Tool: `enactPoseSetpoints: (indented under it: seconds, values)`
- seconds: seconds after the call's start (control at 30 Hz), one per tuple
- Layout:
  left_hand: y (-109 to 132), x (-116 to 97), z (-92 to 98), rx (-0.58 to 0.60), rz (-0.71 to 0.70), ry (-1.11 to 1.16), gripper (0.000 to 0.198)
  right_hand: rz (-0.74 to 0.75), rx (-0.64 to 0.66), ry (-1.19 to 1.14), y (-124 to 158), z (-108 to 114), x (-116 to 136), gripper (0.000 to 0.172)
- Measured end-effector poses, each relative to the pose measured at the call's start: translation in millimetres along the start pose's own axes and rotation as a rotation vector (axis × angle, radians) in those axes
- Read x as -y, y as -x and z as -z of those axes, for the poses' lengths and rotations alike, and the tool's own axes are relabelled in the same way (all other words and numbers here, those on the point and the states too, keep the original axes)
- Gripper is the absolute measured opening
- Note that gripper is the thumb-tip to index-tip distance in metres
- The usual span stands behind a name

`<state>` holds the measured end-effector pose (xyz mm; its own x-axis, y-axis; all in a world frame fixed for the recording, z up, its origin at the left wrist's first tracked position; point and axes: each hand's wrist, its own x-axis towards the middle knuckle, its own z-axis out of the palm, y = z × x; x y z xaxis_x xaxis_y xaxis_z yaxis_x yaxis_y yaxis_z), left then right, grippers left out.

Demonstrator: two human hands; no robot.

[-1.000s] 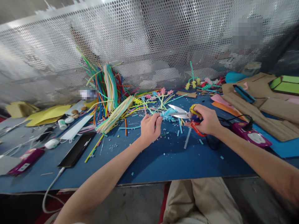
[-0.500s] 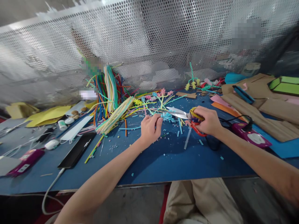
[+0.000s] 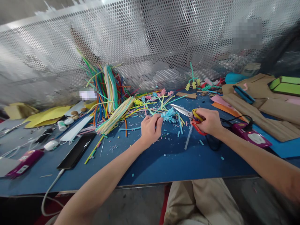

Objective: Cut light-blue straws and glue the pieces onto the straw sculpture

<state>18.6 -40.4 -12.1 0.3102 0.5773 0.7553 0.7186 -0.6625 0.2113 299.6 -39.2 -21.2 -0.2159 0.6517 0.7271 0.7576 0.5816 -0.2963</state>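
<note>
My left hand point(image 3: 151, 128) pinches one end of a light-blue pipe-cleaner piece point(image 3: 169, 115) between thumb and fingers. The piece has a bushy, branched head that sticks out to the right of the fingertips. In my right hand point(image 3: 209, 122) is a pair of scissors point(image 3: 181, 110) with red and yellow handles. Its silver blades point left and slightly up, just behind and above the blue head. Blue offcuts and tiny coloured snippets are scattered below both hands. Pink and yellow pipe-cleaner flowers point(image 3: 162, 92) lie just beyond.
Bundled pipe cleaners point(image 3: 114, 115) lie to the left of centre, near a black phone point(image 3: 76, 151) on a cable. Purple power strips point(image 3: 250, 135) sit at both sides. Brown cardboard point(image 3: 264, 103) covers the right, and a perforated metal screen point(image 3: 164, 40) stands behind the table.
The scissors have turned slightly, their blades now higher and clear of the blue head they overlapped before. My left hand has stayed nearly still, and the blue head shows more fully.
</note>
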Motion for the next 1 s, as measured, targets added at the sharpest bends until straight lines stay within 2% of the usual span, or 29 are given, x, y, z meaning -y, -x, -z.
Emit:
enactPoseSetpoints:
  seconds: [0.07, 0.17, 0.33, 0.47, 0.63, 1.0]
  values:
    - [0, 0, -0.1, 0.001, -0.002, -0.008, 0.029, -0.017, -0.024, -0.012, -1, -2, -2, 0.03]
    - [-1, 2, -1.4, -0.009, -0.022, -0.024, 0.026, -0.131, -0.054, -0.114, -2, -4, -3, 0.029]
    - [-1, 4, -3.8, 0.035, -0.079, -0.109, 0.022, -0.382, -0.017, -0.585, -3, -3, 8, 0.031]
    - [-2, 3, -5.0, 0.08, -0.147, -0.163, 0.02, -0.437, -0.004, -0.821, -4, -4, 24, 0.039]
    - [-2, 1, -6.7, 0.102, -0.188, -0.176, 0.021, -0.424, 0.001, -0.865, -2, -7, 34, 0.04]
    - [-3, -1, -8.4, 0.144, -0.238, -0.175, 0.02, -0.475, 0.088, -0.828, 0, -16, 26, 0.04]
